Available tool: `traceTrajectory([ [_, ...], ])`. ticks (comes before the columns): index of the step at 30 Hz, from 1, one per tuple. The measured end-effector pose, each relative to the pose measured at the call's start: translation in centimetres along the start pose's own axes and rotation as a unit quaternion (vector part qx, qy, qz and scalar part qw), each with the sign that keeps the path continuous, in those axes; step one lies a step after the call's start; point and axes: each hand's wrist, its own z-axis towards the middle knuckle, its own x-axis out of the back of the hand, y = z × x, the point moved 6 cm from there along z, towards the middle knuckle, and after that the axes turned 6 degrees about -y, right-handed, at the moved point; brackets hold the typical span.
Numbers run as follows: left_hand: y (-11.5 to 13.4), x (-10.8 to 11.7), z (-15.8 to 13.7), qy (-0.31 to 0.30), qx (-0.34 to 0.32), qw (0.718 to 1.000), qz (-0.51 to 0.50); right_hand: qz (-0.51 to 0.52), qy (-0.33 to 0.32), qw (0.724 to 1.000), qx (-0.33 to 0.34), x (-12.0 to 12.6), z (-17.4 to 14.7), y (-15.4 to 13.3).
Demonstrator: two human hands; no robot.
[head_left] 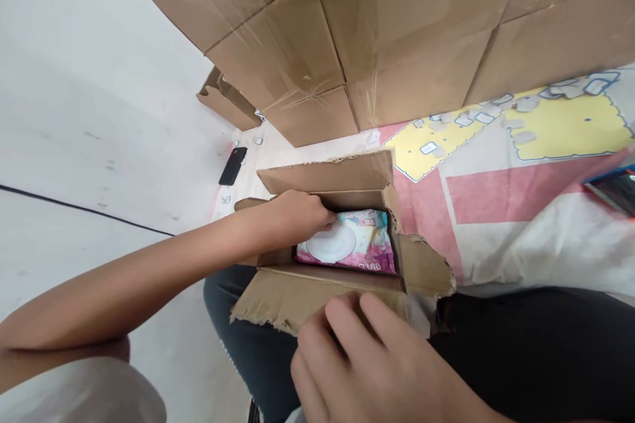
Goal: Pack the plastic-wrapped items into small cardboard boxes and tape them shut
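Left fingers (pixel 317 211) curl at the packet (pixel 352 244), pinch impossible to tell; right fingers (pixel 348 325) curled, tips hidden.

In the middle of the frame, some small letters (pixel 368 266) sit on the pink, white and blue shiny plastic packet (pixel 370 241), too blurry to read

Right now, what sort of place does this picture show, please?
Probably a room in a home, though I cannot be certain: a printed cloth that looks like a bedsheet is spread beside the open box, and taped cardboard cartons are stacked beyond.
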Motion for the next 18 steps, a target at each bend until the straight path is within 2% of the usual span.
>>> traceTrajectory([
  [3, 0.3, -0.2, 0.7, -0.022, -0.008, 1.0, -0.014, 0.012, 0.001, 1.0, -0.007, -0.1, 0.1, 0.2],
  [8, -0.4, -0.2, 1.7, -0.023, 0.046, 0.996, -0.067, 0.027, -0.019, 0.999, -0.007, 0.0, 0.0, 0.4],
  [14, 0.7, -0.2, 0.2, -0.03, -0.031, 0.999, -0.025, 0.048, -0.04, 0.998, 0.005, 0.1, -0.2, 0.1],
  [18, 1.3, 0.1, -0.2, -0.077, -0.018, 0.997, -0.017, 0.05, -0.038, 0.998, 0.008, 0.1, -0.4, -0.1],
])
